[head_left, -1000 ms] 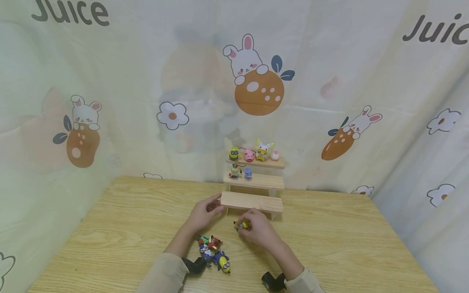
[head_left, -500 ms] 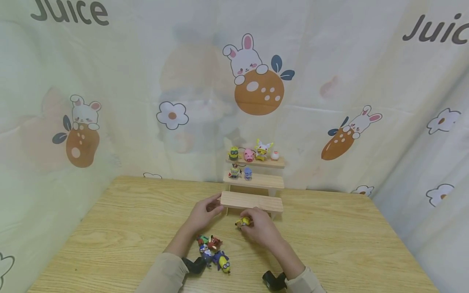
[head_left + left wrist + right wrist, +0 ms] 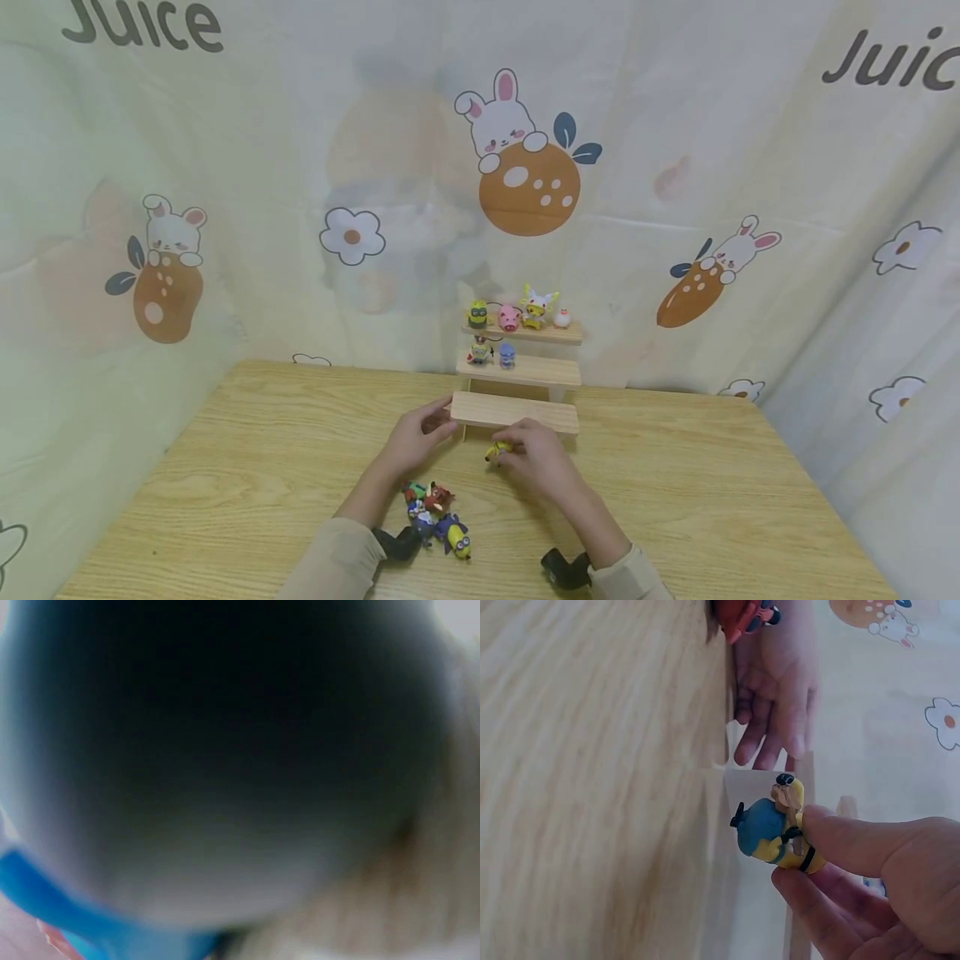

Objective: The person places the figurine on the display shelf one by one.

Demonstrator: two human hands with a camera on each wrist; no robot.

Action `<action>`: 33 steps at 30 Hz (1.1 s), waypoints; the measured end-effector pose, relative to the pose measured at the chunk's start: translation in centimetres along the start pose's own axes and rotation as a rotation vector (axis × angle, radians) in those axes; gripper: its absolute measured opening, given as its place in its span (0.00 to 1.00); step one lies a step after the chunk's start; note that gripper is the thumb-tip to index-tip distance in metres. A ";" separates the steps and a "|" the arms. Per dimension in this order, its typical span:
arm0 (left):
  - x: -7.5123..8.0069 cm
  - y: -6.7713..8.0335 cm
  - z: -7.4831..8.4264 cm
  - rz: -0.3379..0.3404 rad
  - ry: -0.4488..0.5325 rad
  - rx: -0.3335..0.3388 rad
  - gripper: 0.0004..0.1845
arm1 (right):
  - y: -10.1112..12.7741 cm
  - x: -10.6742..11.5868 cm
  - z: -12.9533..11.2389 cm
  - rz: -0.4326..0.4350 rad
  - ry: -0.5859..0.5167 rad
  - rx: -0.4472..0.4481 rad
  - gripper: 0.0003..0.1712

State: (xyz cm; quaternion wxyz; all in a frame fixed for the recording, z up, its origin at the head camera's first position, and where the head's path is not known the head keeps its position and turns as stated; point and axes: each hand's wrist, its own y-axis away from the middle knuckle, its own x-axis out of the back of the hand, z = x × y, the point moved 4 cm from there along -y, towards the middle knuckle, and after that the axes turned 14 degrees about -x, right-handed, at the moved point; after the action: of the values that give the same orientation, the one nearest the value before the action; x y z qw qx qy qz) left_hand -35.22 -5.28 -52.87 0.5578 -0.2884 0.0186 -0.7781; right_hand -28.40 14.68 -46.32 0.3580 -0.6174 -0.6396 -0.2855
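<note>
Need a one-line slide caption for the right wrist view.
Right hand pinches a small blue-and-yellow figure; left hand beyond, wood-grain tabletop at frame left.

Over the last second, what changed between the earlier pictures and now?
The right hand, pinching the small yellow-and-blue figurine, shifted slightly right and upward in the head view, and the figurine appears turned in its grip. Nothing was released. The left hand stayed by the three-tier wooden shelf, whose colourful figurines kept their places.

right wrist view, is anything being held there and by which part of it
Yes: the right hand pinches a yellow and blue figurine by its yellow, black-banded end, between thumb and fingers.
</note>
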 end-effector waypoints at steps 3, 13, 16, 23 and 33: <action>0.0 0.0 0.0 0.000 -0.002 0.010 0.30 | -0.2 0.3 0.2 0.002 -0.027 -0.012 0.14; 0.3 -0.2 -0.2 0.008 -0.003 -0.012 0.30 | -0.5 1.7 -0.1 -0.002 -0.047 0.022 0.14; 0.2 -0.2 -0.3 -0.002 0.003 -0.015 0.31 | -0.5 2.1 -0.1 -0.007 -0.043 0.056 0.14; 0.0 0.0 0.1 -0.008 0.002 -0.012 0.32 | -1.3 5.1 -0.1 0.006 -0.022 0.046 0.17; -0.1 -0.1 0.1 -0.010 -0.024 -0.031 0.31 | -5.8 10.0 -0.5 0.095 -0.032 -0.007 0.19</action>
State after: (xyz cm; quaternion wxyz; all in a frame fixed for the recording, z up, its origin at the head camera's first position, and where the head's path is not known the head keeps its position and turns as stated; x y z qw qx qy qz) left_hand -35.22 -5.18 -52.77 0.5494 -0.3063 0.0227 -0.7770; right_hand -33.93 19.69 -37.51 0.3584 -0.6529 -0.6143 -0.2606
